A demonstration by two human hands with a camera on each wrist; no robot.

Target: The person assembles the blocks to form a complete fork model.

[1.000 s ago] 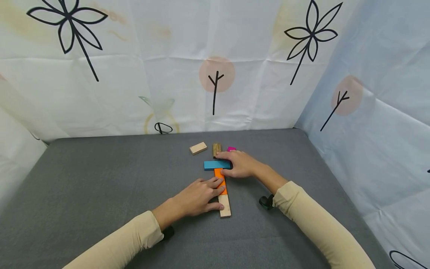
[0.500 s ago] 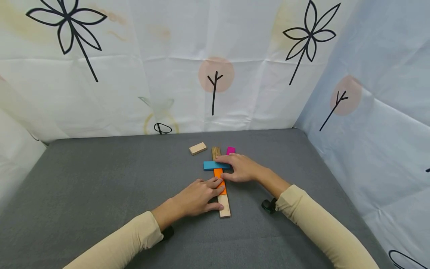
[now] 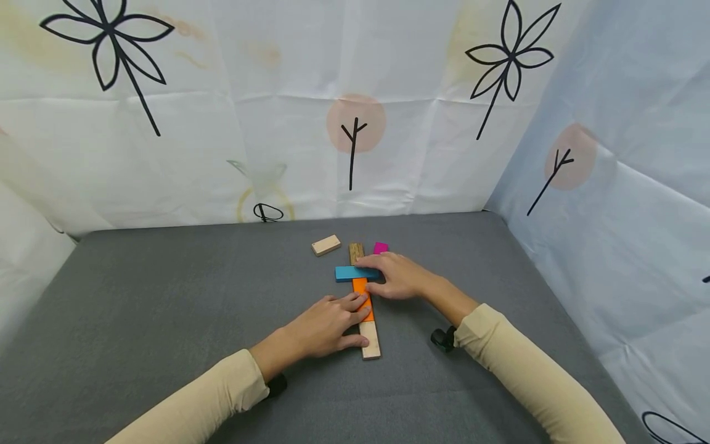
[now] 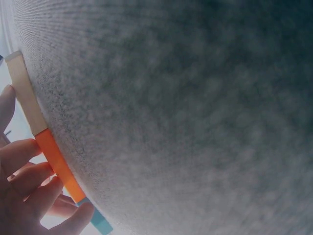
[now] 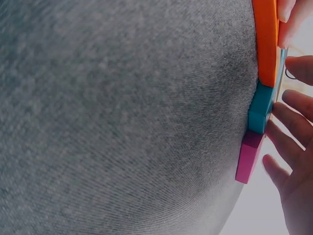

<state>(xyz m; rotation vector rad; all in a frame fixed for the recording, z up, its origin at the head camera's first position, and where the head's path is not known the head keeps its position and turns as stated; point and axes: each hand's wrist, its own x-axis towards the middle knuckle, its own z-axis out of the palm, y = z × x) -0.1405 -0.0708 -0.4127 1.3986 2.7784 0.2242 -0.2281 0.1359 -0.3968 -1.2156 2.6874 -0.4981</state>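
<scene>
Handling blue block (image 3: 355,273): we judge it light, rigid, smooth (likely wood); take it by its long edges.
Right hand (image 3: 400,277): our straight fingers rest on its right end.
Left hand (image 3: 327,324): flat fingers press orange block (image 3: 363,297).

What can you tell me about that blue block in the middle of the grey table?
The blue block is a flat, oblong plank with a smooth painted face, perhaps wood. It lies flat and crosswise at the far end of the orange block, so the two form a T. The right hand rests its fingers on the blue block's right end. Just beyond it lie a brown wooden block and a pink block; whether they touch it cannot be told. It rests on the grey cloth-covered table.
</scene>
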